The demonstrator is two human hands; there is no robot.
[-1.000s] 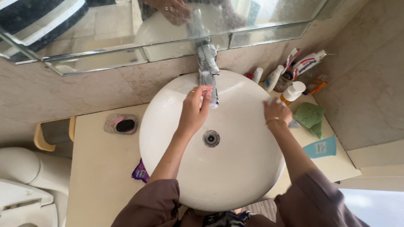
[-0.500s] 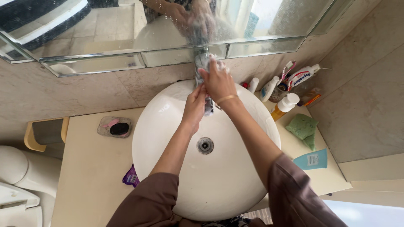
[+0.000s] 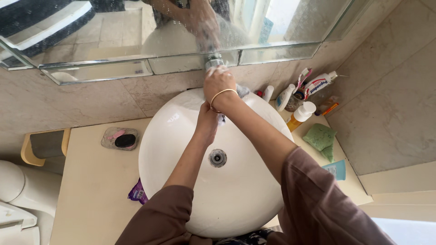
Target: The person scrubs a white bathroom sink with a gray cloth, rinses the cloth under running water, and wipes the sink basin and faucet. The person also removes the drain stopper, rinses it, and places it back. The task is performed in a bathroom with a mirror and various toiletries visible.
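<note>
A round white basin (image 3: pixel 159 136) sits on a beige counter, with a chrome faucet (image 3: pixel 213 61) at its back, mostly hidden by my hands. My right hand (image 3: pixel 219 82), with a gold bangle at the wrist, presses down over the faucet's top. A bit of grey cloth (image 3: pixel 242 90) sticks out beside its fingers. Just below, my left hand (image 3: pixel 207 120) is wrapped around the spout, whose tip (image 3: pixel 221 119) shows past the fingers. The drain (image 3: pixel 217 158) lies under both forearms.
A soap dish (image 3: pixel 120 138) and a purple wrapper (image 3: pixel 136 194) lie left of the basin. To the right are a yellow bottle (image 3: pixel 299 117), a toothpaste tube (image 3: pixel 318 84), a green cloth (image 3: pixel 321 136) and a teal tube (image 3: pixel 336 169). A mirror (image 3: pixel 113 27) hangs above; a toilet (image 3: pixel 13 190) stands far left.
My right hand left the basin's right rim, swung across to the faucet and now covers its top with the grey cloth. My left hand stayed at the spout.
</note>
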